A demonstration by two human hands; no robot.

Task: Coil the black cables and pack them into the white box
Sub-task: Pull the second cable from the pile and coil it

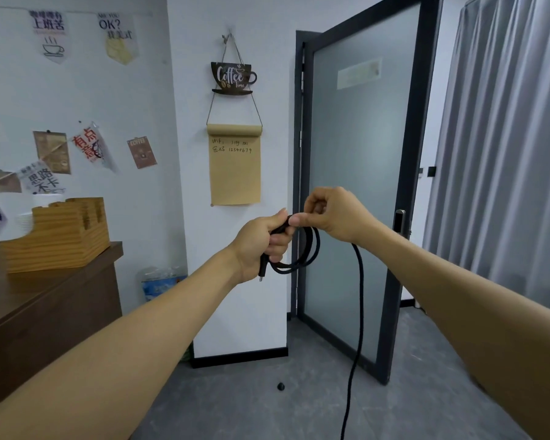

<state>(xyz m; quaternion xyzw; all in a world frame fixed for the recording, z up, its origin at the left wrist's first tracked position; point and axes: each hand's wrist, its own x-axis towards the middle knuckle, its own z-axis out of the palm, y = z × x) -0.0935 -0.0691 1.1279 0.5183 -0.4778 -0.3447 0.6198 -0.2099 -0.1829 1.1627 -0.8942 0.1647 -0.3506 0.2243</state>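
Black cable (pixel 311 249) hangs in mid-air in front of me, partly coiled into loops between both raised hands. My left hand (pixel 264 246) grips the gathered loops in a closed fist, with the plug end (pixel 261 270) protruding below it. My right hand (pixel 327 214) pinches the cable at the top of the coil, fingers curled. From under the right wrist, the loose length drops straight to the grey floor (pixel 267 408). Behind the hands stands a frosted glass door (pixel 356 185).

Black cable (pixel 358 312), grey curtain (pixel 505 138), kraft-brown paper roll (pixel 234 173), dark-framed frosted door (pixel 353 185).
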